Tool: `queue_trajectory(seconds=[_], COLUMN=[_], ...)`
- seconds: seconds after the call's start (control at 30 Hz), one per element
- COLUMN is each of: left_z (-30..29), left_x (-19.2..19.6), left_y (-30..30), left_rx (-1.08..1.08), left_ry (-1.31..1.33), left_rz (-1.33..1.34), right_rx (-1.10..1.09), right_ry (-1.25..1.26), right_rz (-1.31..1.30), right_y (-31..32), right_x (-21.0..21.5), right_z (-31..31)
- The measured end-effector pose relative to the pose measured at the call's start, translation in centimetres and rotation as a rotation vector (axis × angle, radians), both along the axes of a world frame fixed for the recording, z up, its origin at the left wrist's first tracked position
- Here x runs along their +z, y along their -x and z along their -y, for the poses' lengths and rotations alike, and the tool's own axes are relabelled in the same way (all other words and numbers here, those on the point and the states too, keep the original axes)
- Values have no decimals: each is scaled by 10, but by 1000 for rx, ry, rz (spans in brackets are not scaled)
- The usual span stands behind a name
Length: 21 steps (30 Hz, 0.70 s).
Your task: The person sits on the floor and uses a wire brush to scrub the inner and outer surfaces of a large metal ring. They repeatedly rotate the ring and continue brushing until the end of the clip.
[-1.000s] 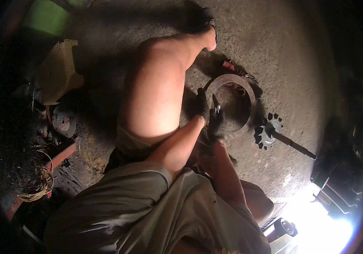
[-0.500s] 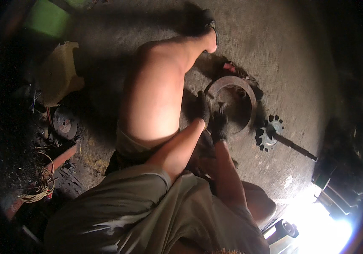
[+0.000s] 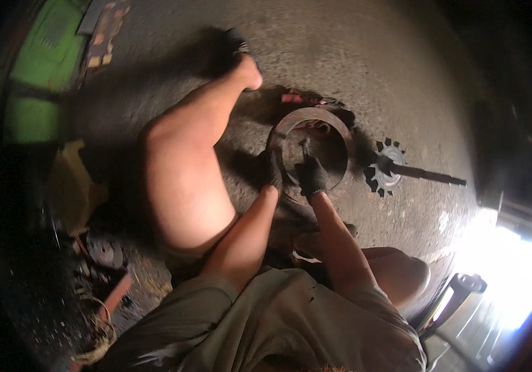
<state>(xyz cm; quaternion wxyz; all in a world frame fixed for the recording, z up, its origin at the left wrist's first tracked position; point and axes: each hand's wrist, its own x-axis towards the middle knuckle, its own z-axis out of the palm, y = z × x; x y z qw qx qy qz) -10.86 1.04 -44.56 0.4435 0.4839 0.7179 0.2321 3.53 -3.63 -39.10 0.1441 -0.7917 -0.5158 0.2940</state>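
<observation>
A large rusty metal ring [image 3: 344, 133] stands on the floor in front of me, with a dark inside. My left hand [image 3: 271, 172], in a dark glove, is closed against its left rim; shadow hides most of the fingers. Over the ring's near opening is my right hand [image 3: 311, 177], also gloved and closed around a short dark tool with a T-shaped head [image 3: 305, 146], apparently a small hammer. The tool's head points away from me, inside the ring's outline.
To the right lies a toothed metal wheel [image 3: 390, 166] with a long shaft. Red and dark scraps [image 3: 292, 98] sit behind the ring. On my left are a yellowish cover [image 3: 75, 186], a grinding disc [image 3: 106, 253] and coiled wire [image 3: 106, 341]. A green panel [image 3: 46, 74] stands far left.
My view has shifted, so the ring and wheel appear further left. My right hand and the tool sit deeper over the ring's opening; the left hand stays by its left rim.
</observation>
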Motion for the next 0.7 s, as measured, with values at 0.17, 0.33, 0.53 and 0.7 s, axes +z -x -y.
queue_trajectory(seconds=[0.17,0.33,0.53,0.7], left_z=[-4,1,15,15], left_x=[7,45,81,81], left_y=[4,-3,3,3], left_rx=[-236,-113,-302,-286], left_ry=[-157,98,140,217], left_rz=[-314,-102,-365,-238], right_rx=[10,19,-727,-680], right_ry=[-207,-172,-148,-202], right_rz=[-22,129,-688,-412], right_y=[20,13,-54,-71], right_x=[21,15,23,40], right_z=[-13,-16,-29,-65])
